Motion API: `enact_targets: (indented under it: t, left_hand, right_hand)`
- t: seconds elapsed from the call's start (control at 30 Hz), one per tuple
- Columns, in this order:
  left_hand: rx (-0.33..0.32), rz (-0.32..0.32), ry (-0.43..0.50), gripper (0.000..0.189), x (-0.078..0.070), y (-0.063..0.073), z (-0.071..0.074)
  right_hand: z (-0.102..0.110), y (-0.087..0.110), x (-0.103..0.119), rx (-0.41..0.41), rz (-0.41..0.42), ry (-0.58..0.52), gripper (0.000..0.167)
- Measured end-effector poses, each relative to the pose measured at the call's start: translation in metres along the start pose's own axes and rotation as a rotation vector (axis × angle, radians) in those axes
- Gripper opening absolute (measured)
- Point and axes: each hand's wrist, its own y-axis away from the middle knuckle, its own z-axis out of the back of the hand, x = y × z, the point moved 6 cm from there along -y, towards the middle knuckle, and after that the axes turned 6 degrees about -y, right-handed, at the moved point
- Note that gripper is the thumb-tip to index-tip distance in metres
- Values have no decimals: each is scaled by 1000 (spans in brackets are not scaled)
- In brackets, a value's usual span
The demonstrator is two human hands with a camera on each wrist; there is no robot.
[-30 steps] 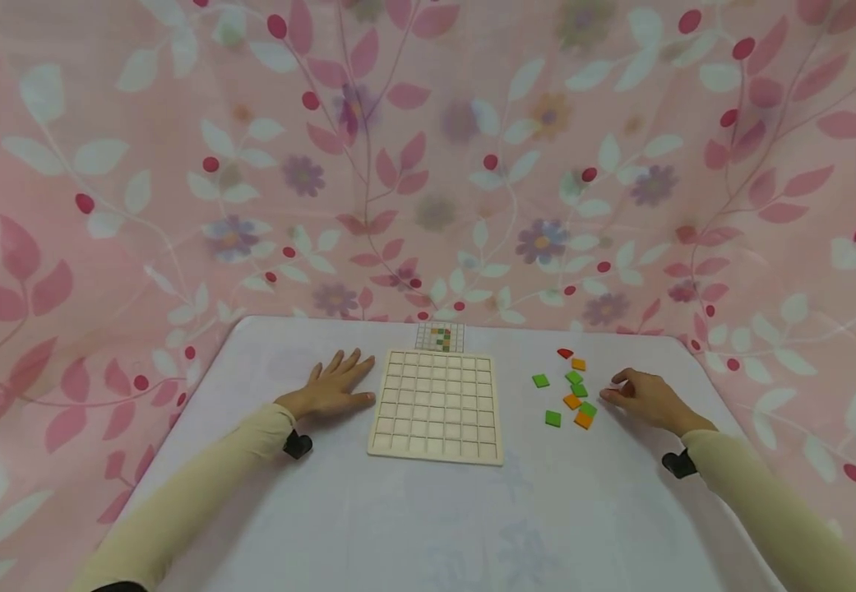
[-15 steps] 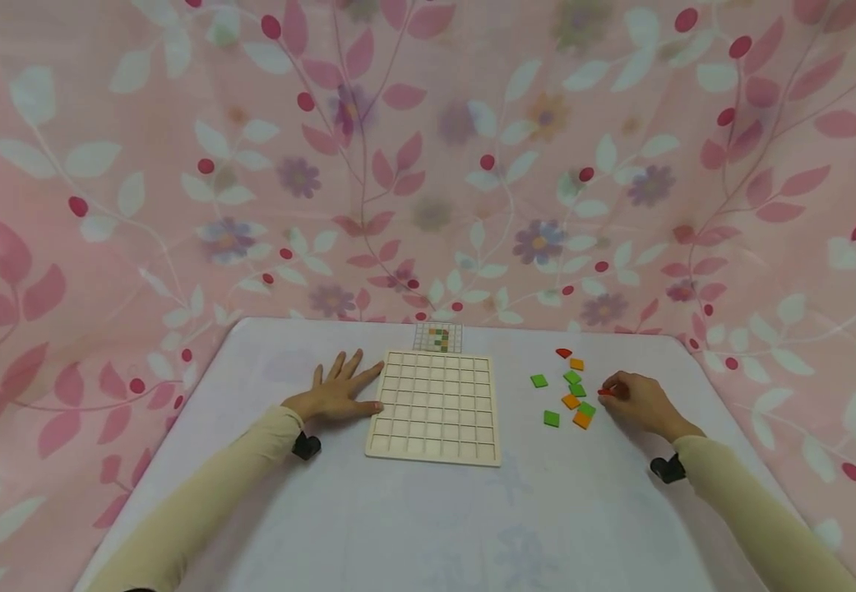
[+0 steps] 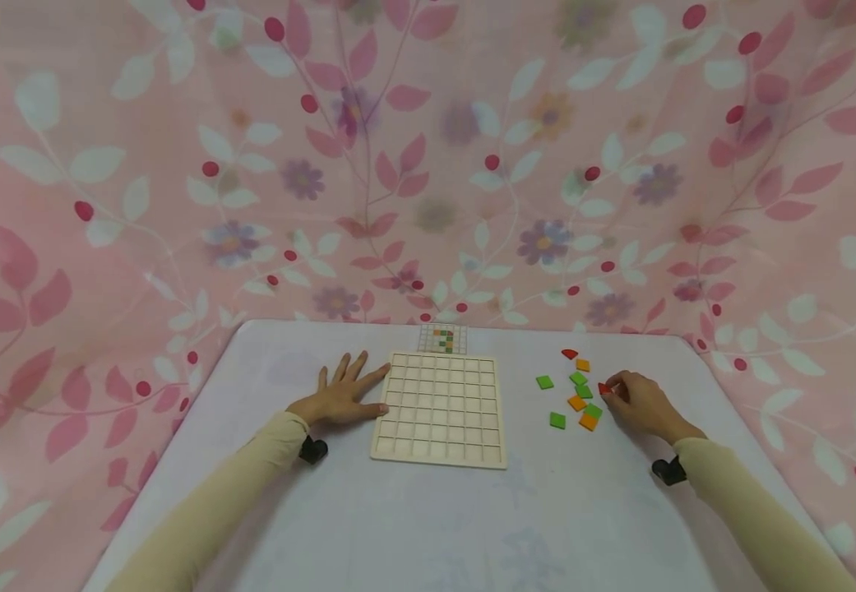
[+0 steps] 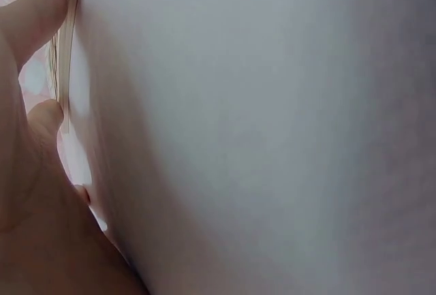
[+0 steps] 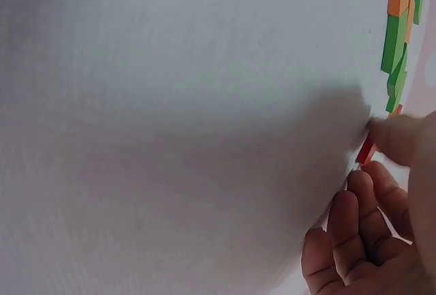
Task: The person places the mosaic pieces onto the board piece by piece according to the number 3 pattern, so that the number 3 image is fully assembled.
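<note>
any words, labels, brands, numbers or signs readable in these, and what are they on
None: no text can be read in any view.
Small card behind the board: a grid with coloured squares; any print on it is too small to read.
Board and loose tiles: no lettering visible.
Floral cloth: flowers, leaves and berries, no writing visible.

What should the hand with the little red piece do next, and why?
Perhaps bring the small, flat red piece toward the square, pale wooden grid board: the right hand pinches it at the fingertips, and the left hand touches the board's edge, which might keep it steady.
</note>
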Motion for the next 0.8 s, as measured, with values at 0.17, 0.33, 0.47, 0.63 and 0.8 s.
enact_targets:
  t: [0.17,0.33,0.47,0.63,0.8]
  left_hand:
    - [-22,8,-11,94,2,-2,-2]
    - [-21,13,-13,91,-2,0,0]
    - [-18,16,-17,90,-3,-1,0]
    - [-18,32,-30,91,1,-3,-4]
    - [-30,33,-34,89,1,-2,-2]
  right_hand:
    - [-3,-3,-2,8,-23,-3,36]
    - [-6,-4,0,6,-9,46,30]
    - [-6,-4,5,-8,18,98,28]
    - [-6,-9,20,-7,2,80,31]
    - [-8,-24,47,-27,34,54,33]
